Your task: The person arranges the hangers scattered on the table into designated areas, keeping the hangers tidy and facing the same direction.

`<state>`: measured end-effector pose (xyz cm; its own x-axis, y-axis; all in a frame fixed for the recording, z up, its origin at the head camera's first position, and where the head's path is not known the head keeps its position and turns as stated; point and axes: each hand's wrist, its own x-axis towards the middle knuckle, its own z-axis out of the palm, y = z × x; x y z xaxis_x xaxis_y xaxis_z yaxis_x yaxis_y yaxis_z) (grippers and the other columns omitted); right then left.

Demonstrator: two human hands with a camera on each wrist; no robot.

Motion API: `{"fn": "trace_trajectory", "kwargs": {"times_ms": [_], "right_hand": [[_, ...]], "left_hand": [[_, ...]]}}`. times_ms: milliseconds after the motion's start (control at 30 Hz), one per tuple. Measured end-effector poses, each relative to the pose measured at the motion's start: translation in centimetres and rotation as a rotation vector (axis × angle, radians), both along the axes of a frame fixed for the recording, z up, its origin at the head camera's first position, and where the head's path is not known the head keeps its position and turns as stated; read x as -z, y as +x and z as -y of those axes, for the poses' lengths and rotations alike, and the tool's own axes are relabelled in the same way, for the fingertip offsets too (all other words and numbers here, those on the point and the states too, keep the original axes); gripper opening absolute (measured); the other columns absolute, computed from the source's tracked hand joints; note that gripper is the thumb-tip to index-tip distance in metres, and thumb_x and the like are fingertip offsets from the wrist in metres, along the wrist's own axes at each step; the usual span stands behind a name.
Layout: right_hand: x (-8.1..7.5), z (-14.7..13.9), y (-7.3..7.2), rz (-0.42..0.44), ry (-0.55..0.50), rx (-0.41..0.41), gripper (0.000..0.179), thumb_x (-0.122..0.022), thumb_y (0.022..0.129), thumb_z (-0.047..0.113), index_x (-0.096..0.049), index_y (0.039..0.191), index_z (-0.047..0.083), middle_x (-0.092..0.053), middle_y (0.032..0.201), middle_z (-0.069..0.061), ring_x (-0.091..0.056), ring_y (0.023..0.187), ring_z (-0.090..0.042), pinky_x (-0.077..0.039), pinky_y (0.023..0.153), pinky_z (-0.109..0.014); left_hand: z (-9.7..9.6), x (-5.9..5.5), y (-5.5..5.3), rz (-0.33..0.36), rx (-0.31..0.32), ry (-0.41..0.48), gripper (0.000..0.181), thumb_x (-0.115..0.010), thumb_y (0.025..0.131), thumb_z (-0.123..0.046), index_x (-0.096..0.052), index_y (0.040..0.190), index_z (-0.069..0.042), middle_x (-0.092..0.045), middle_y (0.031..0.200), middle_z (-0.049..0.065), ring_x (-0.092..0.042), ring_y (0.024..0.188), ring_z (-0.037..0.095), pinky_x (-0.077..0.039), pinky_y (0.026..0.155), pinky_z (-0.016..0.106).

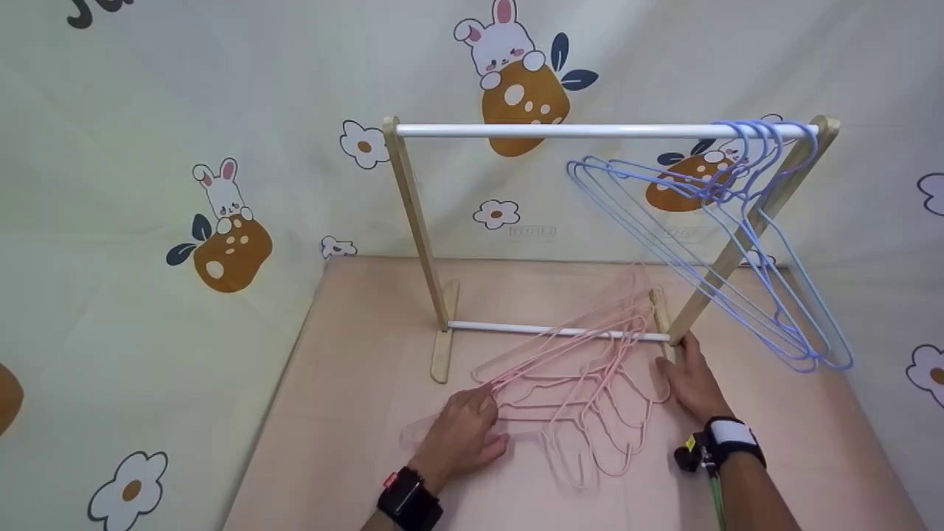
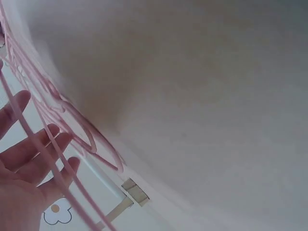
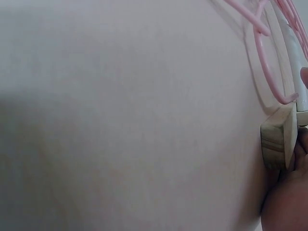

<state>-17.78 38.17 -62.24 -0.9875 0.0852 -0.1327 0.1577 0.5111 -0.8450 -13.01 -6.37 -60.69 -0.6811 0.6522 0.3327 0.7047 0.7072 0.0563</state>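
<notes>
A pile of pink clothes hangers (image 1: 568,398) lies on the table by the rack's lower bar. My left hand (image 1: 461,431) is over the pile's left part; in the left wrist view, two pink hanger wires cross in front of its palm and loosely spread fingers (image 2: 36,149). At the base of a wooden-sided clothes rack (image 1: 531,131), my right hand (image 1: 697,383) grips the right foot, thumb on the near side and fingers beyond it. Only part of that hand appears beside the wooden foot (image 3: 279,137) in the right wrist view.
Several blue hangers (image 1: 737,221) hang at the right end of the rack's white top bar. The rack's left foot (image 1: 442,358) stands on the pink tabletop (image 1: 339,413). A patterned cloth (image 1: 295,96) with rabbits and flowers surrounds the back and sides.
</notes>
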Motion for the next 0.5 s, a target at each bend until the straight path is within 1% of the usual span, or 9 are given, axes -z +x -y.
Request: {"fn": "trace_trajectory", "kwargs": {"times_ms": [133, 233, 300, 367, 500], "right_hand": [[-0.3, 0.2, 0.0, 0.007, 0.006, 0.002, 0.083, -0.056, 0.114, 0.017, -0.002, 0.174, 0.003, -0.011, 0.178, -0.032, -0.003, 0.165, -0.050, -0.004, 0.129, -0.067], [-0.4, 0.4, 0.0, 0.020, 0.006, 0.005, 0.083, -0.056, 0.114, 0.017, 0.000, 0.175, 0.003, -0.010, 0.179, -0.032, -0.003, 0.165, -0.050, -0.005, 0.129, -0.067], [-0.5, 0.5, 0.0, 0.027, 0.004, 0.008, 0.084, -0.056, 0.114, 0.017, 0.000, 0.175, 0.004, -0.010, 0.179, -0.031, -0.004, 0.165, -0.050, -0.005, 0.129, -0.066], [-0.4, 0.5, 0.0, 0.032, 0.002, 0.015, 0.084, -0.056, 0.114, 0.017, 0.000, 0.175, 0.004, -0.010, 0.179, -0.031, -0.004, 0.165, -0.050, -0.006, 0.129, -0.066], [-0.4, 0.6, -0.1, 0.036, -0.007, 0.025, 0.084, -0.055, 0.114, 0.017, 0.001, 0.175, 0.004, -0.009, 0.179, -0.030, -0.005, 0.165, -0.050, -0.007, 0.129, -0.066]], "left_hand": [[0.2, -0.2, 0.0, 0.052, -0.013, 0.074, 0.031, -0.080, 0.098, -0.039, -0.075, 0.086, -0.011, -0.071, 0.139, 0.021, -0.073, 0.120, 0.033, -0.058, 0.103, 0.046], [0.2, -0.5, 0.1, 0.104, -0.021, 0.141, 0.032, -0.079, 0.099, -0.035, -0.070, 0.079, -0.012, -0.071, 0.140, 0.022, -0.073, 0.121, 0.033, -0.058, 0.102, 0.048], [0.2, -0.7, 0.2, 0.125, -0.025, 0.169, 0.031, -0.077, 0.101, -0.034, -0.069, 0.080, -0.012, -0.072, 0.139, 0.021, -0.072, 0.121, 0.033, -0.058, 0.103, 0.049], [0.2, -1.1, 0.2, 0.132, -0.028, 0.187, 0.029, -0.076, 0.102, -0.033, -0.070, 0.083, -0.012, -0.073, 0.138, 0.020, -0.073, 0.121, 0.033, -0.058, 0.103, 0.050], [0.3, -1.8, -0.1, 0.106, -0.038, 0.186, 0.029, -0.073, 0.104, -0.034, -0.072, 0.087, -0.011, -0.076, 0.132, 0.017, -0.075, 0.116, 0.031, -0.060, 0.099, 0.048]]}}
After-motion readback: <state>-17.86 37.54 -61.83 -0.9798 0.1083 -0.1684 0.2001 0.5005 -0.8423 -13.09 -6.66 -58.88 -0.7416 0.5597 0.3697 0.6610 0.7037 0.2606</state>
